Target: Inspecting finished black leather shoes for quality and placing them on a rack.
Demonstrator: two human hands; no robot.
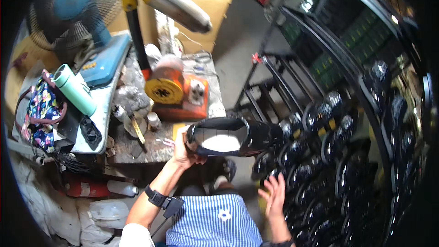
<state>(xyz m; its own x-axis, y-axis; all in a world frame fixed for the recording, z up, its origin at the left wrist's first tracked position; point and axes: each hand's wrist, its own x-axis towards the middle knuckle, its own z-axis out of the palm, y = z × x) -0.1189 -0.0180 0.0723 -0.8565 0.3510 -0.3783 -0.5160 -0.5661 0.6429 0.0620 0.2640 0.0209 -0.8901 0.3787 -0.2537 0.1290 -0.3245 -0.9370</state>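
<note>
My left hand is closed round the heel end of a glossy black shoe, holding it up in front of the bench. The shoe's opening faces me and shows a pale inside, while its toe points right towards the rack. Lower on the right, my right hand is raised with its fingers apart and nothing in it. It hangs beside the rack of shiny black shoes, apart from the held shoe.
On the worn workbench stand an orange machine with a yellow wheel, a small jar and a brush. To the left are a mint-green bottle, a flowered bag and a fan. A black metal frame stands beyond.
</note>
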